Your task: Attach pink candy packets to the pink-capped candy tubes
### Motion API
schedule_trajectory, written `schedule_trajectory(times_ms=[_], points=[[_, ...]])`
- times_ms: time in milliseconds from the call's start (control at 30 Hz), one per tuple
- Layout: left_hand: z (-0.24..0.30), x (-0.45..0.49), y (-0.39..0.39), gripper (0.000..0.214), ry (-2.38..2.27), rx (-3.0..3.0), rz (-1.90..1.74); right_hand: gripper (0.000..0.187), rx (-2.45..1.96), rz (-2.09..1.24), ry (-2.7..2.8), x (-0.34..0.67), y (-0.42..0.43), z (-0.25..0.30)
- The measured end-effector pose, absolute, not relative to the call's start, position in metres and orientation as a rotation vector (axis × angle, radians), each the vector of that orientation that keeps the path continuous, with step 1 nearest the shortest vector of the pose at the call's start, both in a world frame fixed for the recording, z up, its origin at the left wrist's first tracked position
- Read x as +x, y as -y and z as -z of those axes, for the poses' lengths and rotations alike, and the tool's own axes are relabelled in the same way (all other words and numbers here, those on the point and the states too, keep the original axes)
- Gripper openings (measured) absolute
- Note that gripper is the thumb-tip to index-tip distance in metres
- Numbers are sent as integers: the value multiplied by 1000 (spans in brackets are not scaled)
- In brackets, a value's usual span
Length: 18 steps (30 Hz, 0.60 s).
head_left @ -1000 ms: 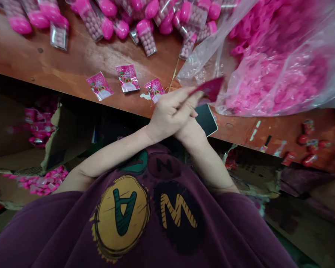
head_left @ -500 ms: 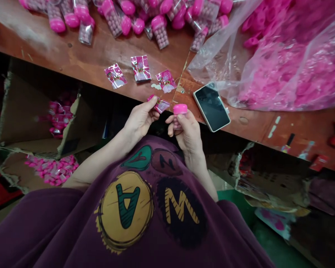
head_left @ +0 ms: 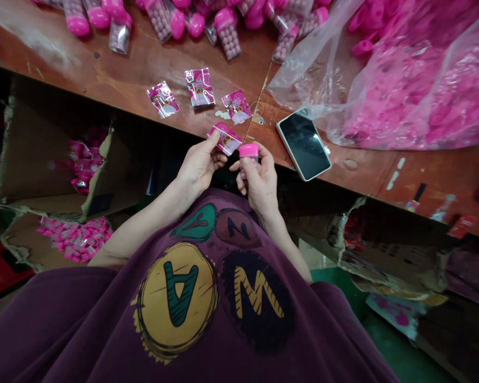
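My left hand (head_left: pixel 199 167) pinches a small pink printed packet (head_left: pixel 224 139) between thumb and fingers, just at the edge of the brown wooden table (head_left: pixel 115 80). My right hand (head_left: pixel 257 181) is wrapped round a small tube with a pink cap (head_left: pixel 249 151), held upright right beside the packet. Both hands hover close together over my lap, in front of the table edge. Three more pink packets (head_left: pixel 200 88) lie flat on the table just beyond my hands.
A dark smartphone (head_left: pixel 304 143) lies to the right of my hands. A big clear bag of pink caps (head_left: pixel 415 80) fills the upper right. Several pink-capped tubes of beads (head_left: pixel 227 32) lie along the far edge. An open cardboard box (head_left: pixel 51 175) holds pink packets below the table, left.
A second ago my hands were crossed over the phone, the left one lifting a packet. They have pulled back toward me and parted; the right hand now holds a capped tube.
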<state>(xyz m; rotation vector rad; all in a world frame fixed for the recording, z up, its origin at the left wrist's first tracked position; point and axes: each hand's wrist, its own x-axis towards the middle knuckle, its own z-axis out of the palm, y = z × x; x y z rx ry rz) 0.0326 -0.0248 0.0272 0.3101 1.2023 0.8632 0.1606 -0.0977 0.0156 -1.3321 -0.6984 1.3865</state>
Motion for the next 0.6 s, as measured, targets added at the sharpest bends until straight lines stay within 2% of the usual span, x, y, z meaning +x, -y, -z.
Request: schedule_trajectory(times_ms=[433, 600], points=[[-15, 36, 26, 40, -1299, 315, -888, 53, -1283, -1489, 674, 160, 104, -14], [-14, 41, 29, 41, -1287, 308, -886, 54, -1312, -1387, 633, 156, 107, -11]])
